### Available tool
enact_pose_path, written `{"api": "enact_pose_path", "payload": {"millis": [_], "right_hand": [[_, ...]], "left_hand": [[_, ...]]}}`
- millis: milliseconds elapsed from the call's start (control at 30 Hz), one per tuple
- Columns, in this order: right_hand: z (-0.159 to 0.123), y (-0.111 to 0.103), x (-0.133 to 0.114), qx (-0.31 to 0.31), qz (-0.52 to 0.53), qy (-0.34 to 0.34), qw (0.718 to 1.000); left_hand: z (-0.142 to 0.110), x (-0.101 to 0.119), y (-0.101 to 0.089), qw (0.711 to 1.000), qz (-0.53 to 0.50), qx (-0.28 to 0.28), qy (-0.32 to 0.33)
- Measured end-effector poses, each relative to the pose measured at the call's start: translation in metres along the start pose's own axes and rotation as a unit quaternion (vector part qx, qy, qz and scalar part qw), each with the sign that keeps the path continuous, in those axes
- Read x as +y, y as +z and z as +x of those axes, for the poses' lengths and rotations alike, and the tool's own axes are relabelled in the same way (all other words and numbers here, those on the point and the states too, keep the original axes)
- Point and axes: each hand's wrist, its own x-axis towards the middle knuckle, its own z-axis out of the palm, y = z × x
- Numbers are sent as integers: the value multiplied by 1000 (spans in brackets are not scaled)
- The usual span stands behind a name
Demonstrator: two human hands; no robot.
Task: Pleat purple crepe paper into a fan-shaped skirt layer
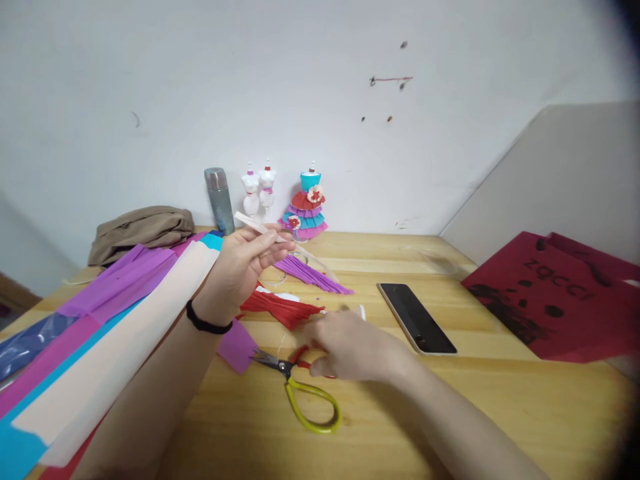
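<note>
Soft, fairly even light fills the scene; its source is out of view. The wall [280, 87] looks pale and cool, turning greyer toward the far left, while the bench [500, 407] reads warm yellow. A diffuse shadow falls on the wood beside the right forearm [450, 407]. Small bright glints show on the clear wrap [30, 353] at the left. Motion blur softens the right hand [350, 347]; the left hand [245, 260] is crisper. Wide-angle distortion stretches the red bag [555, 307], and dark, curved vignetting closes the right edge.
</note>
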Motion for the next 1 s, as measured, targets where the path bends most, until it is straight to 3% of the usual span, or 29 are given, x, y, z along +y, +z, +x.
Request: {"api": "enact_pose_path", "payload": {"millis": [67,267,500,667,867,1000], "right_hand": [[7,10,-11,-40,-39,-13,998],[17,27,-20,-63,-66,-24,996],[19,34,-21,-43,-46,-58,996],[24,43,-21,-5,-31,-123,992],[15,26,-10,17,75,-162,984],[3,5,-3,26,121,-162,979]], "left_hand": [[-1,0,1,1000,8,2,-12],[2,-6,-4,999,36,-15,-9],[-2,-2,2,997,79,16,-20],[-3,-4,6,996,89,22,-24],[0,-2,-4,996,69,-47,-37],[0,2,-4,997,67,-29,-23]]}}
